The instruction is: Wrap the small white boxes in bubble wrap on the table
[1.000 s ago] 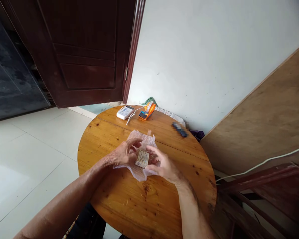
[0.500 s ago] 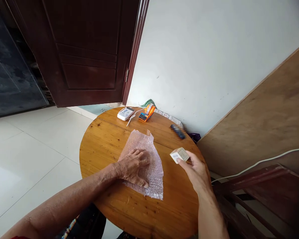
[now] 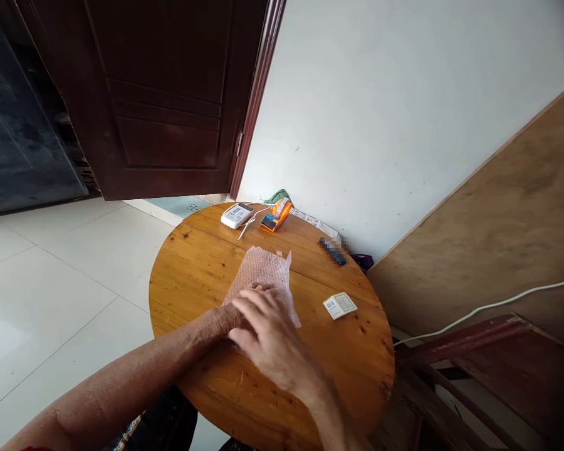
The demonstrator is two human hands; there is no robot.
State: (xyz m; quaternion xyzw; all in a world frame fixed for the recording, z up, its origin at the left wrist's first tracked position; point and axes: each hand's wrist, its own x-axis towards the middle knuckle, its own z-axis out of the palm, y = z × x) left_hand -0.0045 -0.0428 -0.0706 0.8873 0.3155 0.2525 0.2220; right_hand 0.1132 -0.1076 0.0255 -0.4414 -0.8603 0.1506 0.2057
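A sheet of bubble wrap [image 3: 259, 266] lies on the round wooden table [image 3: 183, 275]. My left hand [image 3: 230, 317] rests flat on it; most of its fingers are hidden behind my right hand, with only some knuckles showing. Stretched across in front of it, my right hand [image 3: 275, 338] is empty and slightly blurred, thumb apart from the fingers. I cannot tell whether it touches the left hand or the wrap. To the right, a small pale printed box [image 3: 340, 305] sits on the tabletop, with neither hand on it.
Along the table's far side are a white device [image 3: 236, 215] with a cable, an orange tape dispenser [image 3: 276, 215] and a dark pixelated object [image 3: 333, 250]. The wall [image 3: 357, 125] stands close behind. A dark red wooden chair [image 3: 474, 344] is at the right.
My right hand has put the small box down on the table and moved left over the bubble wrap, in front of my left hand. My left arm has stayed in place.
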